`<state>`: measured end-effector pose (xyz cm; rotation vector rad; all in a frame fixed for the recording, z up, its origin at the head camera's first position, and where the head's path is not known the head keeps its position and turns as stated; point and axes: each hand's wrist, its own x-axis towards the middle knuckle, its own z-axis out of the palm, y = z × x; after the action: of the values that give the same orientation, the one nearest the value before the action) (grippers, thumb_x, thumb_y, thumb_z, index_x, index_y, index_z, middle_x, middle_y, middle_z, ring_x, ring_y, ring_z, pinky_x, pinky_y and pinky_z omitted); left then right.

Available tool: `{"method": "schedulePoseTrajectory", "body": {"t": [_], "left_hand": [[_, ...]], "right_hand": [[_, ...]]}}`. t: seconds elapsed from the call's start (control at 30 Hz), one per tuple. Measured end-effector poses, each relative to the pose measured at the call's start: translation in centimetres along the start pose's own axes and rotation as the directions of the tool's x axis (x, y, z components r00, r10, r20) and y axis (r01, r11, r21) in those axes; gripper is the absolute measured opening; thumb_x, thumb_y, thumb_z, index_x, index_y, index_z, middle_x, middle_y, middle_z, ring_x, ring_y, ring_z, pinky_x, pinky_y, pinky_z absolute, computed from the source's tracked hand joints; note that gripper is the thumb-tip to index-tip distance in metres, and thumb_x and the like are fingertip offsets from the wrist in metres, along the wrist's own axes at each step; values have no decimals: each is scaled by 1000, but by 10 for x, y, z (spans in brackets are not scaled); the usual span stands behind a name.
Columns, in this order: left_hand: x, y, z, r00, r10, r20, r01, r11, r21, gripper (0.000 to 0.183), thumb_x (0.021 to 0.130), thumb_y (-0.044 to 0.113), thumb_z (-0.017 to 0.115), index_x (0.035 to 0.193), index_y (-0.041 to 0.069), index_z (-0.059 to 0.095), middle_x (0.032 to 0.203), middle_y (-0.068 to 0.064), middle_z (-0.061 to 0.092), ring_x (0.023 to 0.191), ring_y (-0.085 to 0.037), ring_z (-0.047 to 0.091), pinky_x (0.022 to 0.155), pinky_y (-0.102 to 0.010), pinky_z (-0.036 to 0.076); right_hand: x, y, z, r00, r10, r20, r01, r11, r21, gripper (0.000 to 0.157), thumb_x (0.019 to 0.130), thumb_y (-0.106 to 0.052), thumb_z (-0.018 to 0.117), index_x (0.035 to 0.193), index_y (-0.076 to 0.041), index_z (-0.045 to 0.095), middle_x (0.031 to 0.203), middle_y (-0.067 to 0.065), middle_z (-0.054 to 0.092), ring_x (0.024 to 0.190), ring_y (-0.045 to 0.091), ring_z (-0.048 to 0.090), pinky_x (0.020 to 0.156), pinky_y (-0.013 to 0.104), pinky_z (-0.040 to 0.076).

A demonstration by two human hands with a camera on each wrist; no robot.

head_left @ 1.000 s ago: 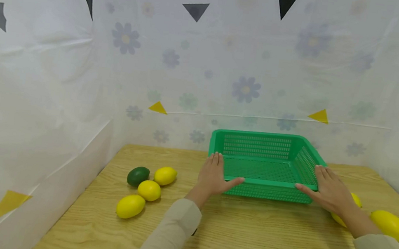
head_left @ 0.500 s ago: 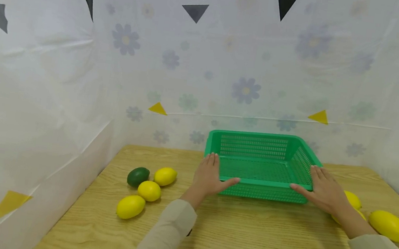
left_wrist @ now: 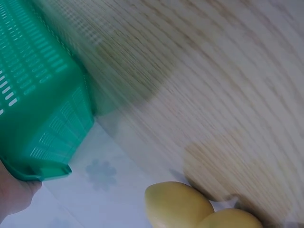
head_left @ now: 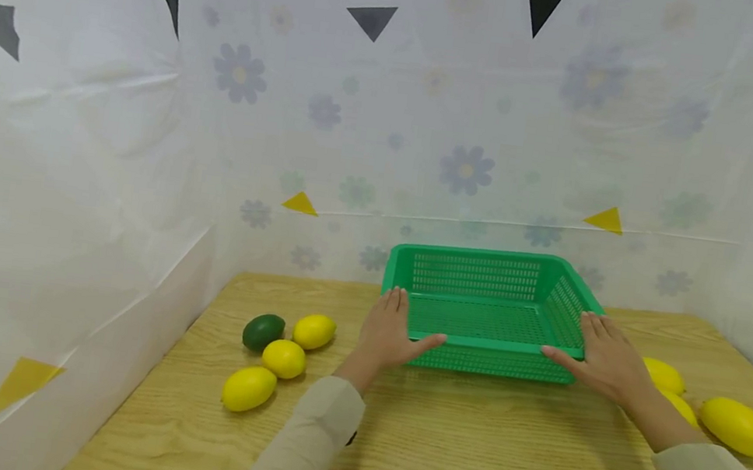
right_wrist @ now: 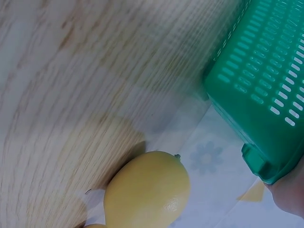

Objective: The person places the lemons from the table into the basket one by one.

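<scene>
A green plastic basket with slotted walls, nothing inside it, sits at the back of the table. At its near left corner my left hand lies with straight fingers along the side and the thumb on the front rim. My right hand mirrors this at the near right corner, fingers straight and thumb pointing inward. In the left wrist view the basket's outer wall shows, with a bit of the hand at the rim. The right wrist view likewise shows the basket's corner and a piece of hand below it.
Left of the basket lie several lemons and a dark green oval fruit. Right of it, several larger yellow fruits, mango-like, lie partly behind the right forearm. White flowered sheeting encloses the wooden table.
Both hands and the basket between them have slid slightly to the left along the table. More of the yellow fruits beside the right forearm shows now.
</scene>
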<state>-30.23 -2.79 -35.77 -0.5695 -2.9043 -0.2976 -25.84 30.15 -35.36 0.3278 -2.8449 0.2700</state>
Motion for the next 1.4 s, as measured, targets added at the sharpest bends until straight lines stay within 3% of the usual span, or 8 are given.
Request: {"method": "schedulePoseTrajectory", "body": {"t": [0.23, 0.47, 0.67, 1.4], "left_hand": [[-2, -4, 0, 1000, -7, 7, 7, 1000, -1, 99, 85, 73, 35, 147, -2, 17, 154, -17, 17, 143, -29, 19, 118, -38, 17], [-5, -8, -2, 1000, -2, 8, 2, 1000, -30, 106, 80, 80, 25, 147, -1, 17, 155, -16, 16, 144, -29, 17, 118, -38, 16], [-4, -9, -3, 1000, -15, 24, 15, 1000, -12, 99, 84, 74, 34, 148, 0, 16, 155, -15, 15, 144, -28, 17, 118, -37, 17], [-10, -22, -5, 1000, -1, -3, 1, 1000, -17, 99, 84, 72, 38, 147, -2, 17, 154, -18, 17, 143, -31, 18, 117, -40, 20]], "right_hand": [[1, -3, 3, 1000, -11, -15, 11, 1000, -9, 95, 87, -58, 51, 134, 22, 28, 137, 43, 29, 125, 56, 27, 104, 63, 23], [2, -6, 4, 1000, -7, -16, 6, 1000, -23, 96, 87, -59, 50, 134, 22, 28, 137, 42, 29, 126, 55, 27, 105, 62, 23], [2, -9, 4, 1000, -1, -12, 1, 1000, -10, 96, 86, -59, 50, 135, 21, 28, 138, 42, 28, 126, 55, 27, 105, 62, 22], [4, -23, 2, 1000, -13, -9, 14, 1000, 11, 96, 87, -58, 50, 134, 22, 28, 138, 42, 28, 126, 56, 26, 105, 63, 22]]}}
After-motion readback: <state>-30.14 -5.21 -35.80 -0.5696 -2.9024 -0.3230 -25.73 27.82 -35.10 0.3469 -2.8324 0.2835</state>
